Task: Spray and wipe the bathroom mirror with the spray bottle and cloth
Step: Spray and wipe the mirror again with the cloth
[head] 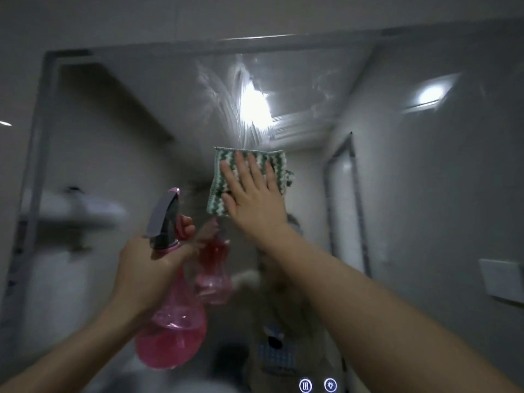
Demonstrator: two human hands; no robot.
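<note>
Head view looks up at a wall mirror (119, 143), with both bare forearms reaching in from the bottom edge. The right hand (252, 194) lies flat with its fingers straight and slightly spread, pressing a green-and-white striped cloth (276, 161) against the glass near the middle of the mirror. The hand covers much of the cloth, so only its upper edge, left side and right corner show. Just above the cloth, pale wet streaks (226, 89) fan across the glass around a bright ceiling light reflection (253, 106), whose glare washes out the streaks at its centre.

The left hand (147, 268) grips the neck of a pink translucent spray bottle (173, 336), fingers curled round it below the dark spray head (166, 219), with a fingertip showing at the pink trigger. The bottle is held up close to the glass, left of and below the cloth, nozzle toward the mirror. Its reflection (212, 273) shows just to its right, partly merged with the hand's reflection.

The person's reflection lower down is mostly hidden behind the right forearm and blurred. At the left, a pale shelf-like shape (73, 205) in the mirror is too smeared to identify. Two small lit icons (317, 384) sit at the mirror's bottom edge. A grey wall plate (502, 279) is cut off at the right edge.
</note>
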